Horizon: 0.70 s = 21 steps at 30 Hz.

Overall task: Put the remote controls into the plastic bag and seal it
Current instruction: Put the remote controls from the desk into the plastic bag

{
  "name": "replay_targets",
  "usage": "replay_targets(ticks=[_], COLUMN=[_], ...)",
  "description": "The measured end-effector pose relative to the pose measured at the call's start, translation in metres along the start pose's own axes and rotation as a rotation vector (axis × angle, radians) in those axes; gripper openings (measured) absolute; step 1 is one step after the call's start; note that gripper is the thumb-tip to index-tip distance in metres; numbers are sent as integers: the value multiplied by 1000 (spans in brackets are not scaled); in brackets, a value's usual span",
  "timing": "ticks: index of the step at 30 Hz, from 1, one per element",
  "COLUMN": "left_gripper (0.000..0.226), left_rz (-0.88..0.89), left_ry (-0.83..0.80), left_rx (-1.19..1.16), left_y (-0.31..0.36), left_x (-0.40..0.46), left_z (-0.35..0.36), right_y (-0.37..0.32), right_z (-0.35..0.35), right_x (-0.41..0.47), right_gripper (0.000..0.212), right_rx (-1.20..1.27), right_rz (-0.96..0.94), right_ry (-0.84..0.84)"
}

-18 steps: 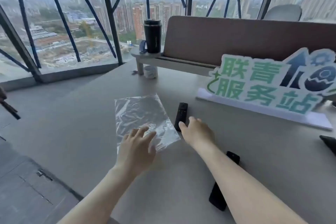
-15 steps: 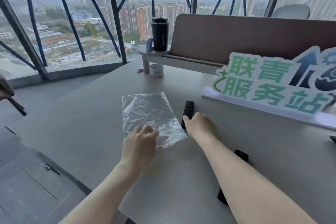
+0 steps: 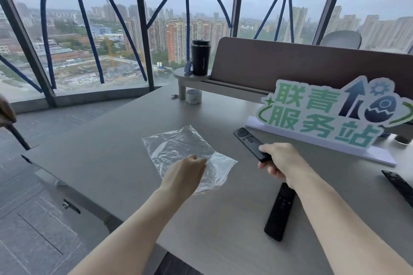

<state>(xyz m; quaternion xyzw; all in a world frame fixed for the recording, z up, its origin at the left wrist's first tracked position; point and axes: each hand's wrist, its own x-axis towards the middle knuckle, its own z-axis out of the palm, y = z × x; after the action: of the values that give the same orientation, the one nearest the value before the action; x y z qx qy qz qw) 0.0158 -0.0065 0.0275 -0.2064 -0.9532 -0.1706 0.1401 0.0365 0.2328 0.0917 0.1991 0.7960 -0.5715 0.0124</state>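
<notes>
The right hand (image 3: 282, 163) grips the near end of a black remote (image 3: 251, 144), its far end angled away over the worktop (image 3: 111, 158). The left hand (image 3: 186, 174) rests on the near edge of the clear plastic bag (image 3: 178, 147), fingers curled onto the film; the bag lies flat. A second remote (image 3: 279, 212) lies under the right forearm. A third remote (image 3: 400, 185) lies at the right edge.

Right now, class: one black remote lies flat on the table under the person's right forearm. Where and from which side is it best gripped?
Take the flat remote across its long narrow sides, near the middle, coming down from above. It lies flat on the table, so only its top and thin edges are exposed. The right hand already holds another remote; the left hand is at the plastic bag.
</notes>
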Motion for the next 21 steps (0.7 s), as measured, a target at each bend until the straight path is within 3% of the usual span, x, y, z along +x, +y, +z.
replay_targets(ticks=[2, 5, 10, 14, 17, 19, 21], left_gripper=[26, 27, 28, 28, 29, 30, 30], left_rz=[-29, -53, -20, 0, -29, -23, -2], left_ry=[13, 35, 61, 95, 114, 114, 107], left_rx=[-27, -110, -176, -193, -220, -194, -143], left_y=[15, 37, 65, 75, 75, 73, 76], left_x=[4, 9, 3, -6, -10, -11, -14], left_z=[-2, -3, 2, 4, 2, 4, 7], right_y=[2, 13, 36, 46, 65, 83, 96], right_z=[-25, -44, -3, 19, 0, -18, -27], right_x=[-39, -75, -73, -72, -70, -66, -68], right_gripper=[15, 14, 27, 25, 20, 22, 33], right_rx=[111, 79, 40, 133, 38, -201, -525], right_rz=[-40, -15, 74, 92, 39, 6, 44], right_ry=[-16, -102, -143, -166, 4, 209, 305])
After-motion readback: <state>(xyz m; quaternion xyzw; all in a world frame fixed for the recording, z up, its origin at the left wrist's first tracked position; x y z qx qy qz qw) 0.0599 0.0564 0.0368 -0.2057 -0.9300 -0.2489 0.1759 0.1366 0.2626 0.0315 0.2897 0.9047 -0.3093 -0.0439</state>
